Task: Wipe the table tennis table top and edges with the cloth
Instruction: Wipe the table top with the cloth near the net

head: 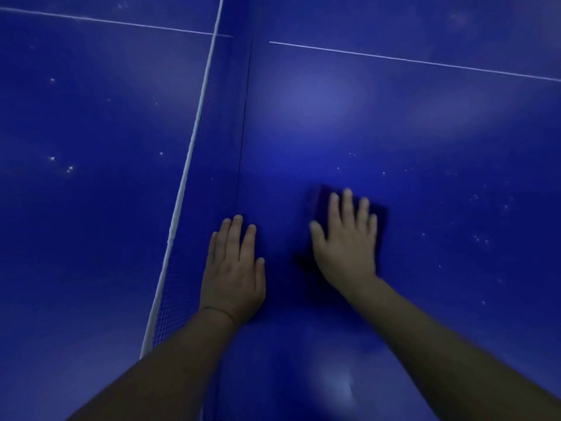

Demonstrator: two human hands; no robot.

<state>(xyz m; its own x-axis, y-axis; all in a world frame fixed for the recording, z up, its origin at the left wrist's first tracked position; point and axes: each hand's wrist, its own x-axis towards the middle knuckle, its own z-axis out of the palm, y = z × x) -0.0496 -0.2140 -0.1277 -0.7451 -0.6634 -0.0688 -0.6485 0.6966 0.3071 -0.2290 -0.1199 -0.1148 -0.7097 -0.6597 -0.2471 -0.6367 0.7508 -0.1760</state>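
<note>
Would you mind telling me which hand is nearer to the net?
Left. The left hand lies flat on the table right beside the net; the right hand presses the cloth farther away.

Both forearms are bare from the bottom edge of the view to the wrists, with no sleeve showing on either. The left hand point(232, 268) has a thin thread-like band around its wrist, perhaps a string bracelet, though the dim light blurs it. The right hand point(346, 238) wears no ring or band that shows.
</note>
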